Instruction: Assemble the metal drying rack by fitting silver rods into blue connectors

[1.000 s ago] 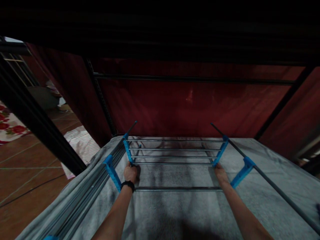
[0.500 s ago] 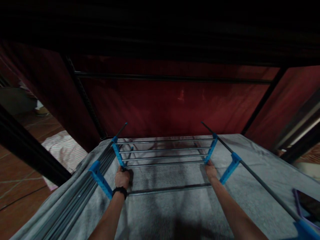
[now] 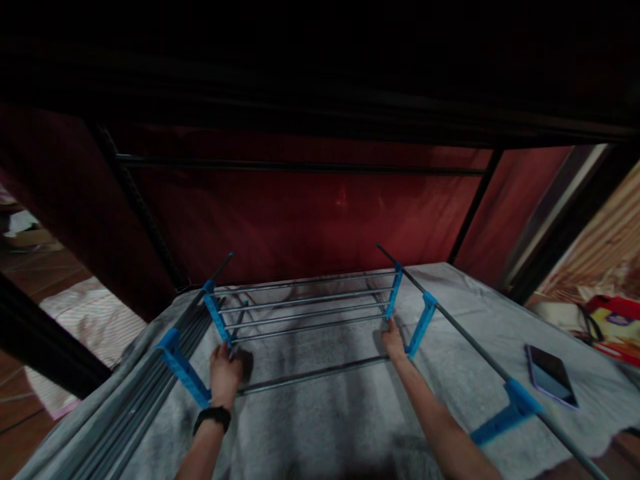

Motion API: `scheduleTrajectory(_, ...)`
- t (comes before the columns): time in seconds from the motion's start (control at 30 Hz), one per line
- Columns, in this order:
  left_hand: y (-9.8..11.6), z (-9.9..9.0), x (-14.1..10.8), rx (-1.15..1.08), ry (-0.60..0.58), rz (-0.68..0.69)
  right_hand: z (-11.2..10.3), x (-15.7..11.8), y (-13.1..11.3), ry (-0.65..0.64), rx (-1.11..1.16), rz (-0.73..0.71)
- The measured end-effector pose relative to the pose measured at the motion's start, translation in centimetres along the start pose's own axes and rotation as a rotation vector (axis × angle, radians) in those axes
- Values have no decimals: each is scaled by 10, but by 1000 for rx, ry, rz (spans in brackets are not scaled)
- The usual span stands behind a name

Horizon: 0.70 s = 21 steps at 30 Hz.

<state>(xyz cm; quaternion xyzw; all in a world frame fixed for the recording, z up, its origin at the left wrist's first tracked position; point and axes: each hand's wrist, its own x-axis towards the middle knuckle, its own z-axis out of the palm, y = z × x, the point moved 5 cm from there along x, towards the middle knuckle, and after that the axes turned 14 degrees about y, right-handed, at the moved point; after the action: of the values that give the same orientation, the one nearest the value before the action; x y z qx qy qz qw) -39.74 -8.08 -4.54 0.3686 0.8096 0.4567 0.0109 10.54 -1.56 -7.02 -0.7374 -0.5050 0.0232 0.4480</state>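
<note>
A rack frame of thin grey metal rods (image 3: 315, 310) joined by blue plastic brackets lies on a grey-white cloth. My left hand (image 3: 225, 375), with a black band at the wrist, is closed at the lower end of the left blue bracket (image 3: 217, 312). My right hand (image 3: 393, 340) is closed at the lower end of the right blue bracket (image 3: 395, 291). A lower crossbar (image 3: 320, 375) runs between the two sides, near both wrists. The exact finger contact is dim on both sides.
Several loose grey rods (image 3: 145, 393) lie at the left. A phone (image 3: 551, 375) rests on the cloth (image 3: 480, 293) at the right, with a red and yellow package (image 3: 617, 323) beyond. Dark metal posts and a red panel (image 3: 300, 220) stand behind.
The view has turned to the right, so the phone and package show more fully. Both hands remain at the lower ends of the brackets, and the left fingers look slightly more raised.
</note>
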Motion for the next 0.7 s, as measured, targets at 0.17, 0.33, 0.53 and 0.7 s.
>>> scheduleTrajectory(0.17,-4,2,-70,-107,-154,350,-11,-89,9,22,200,-39)
scheduleTrajectory(0.33,-29,-4,-113,-14,-188,504,-51,-139,55,138,310,-21)
scheduleTrajectory(0.53,-31,-9,-114,136,-232,551,-80,-111,99,116,21,50)
scheduleTrajectory(0.7,-25,-32,-123,211,-155,491,-76,-102,126,-24,-115,36)
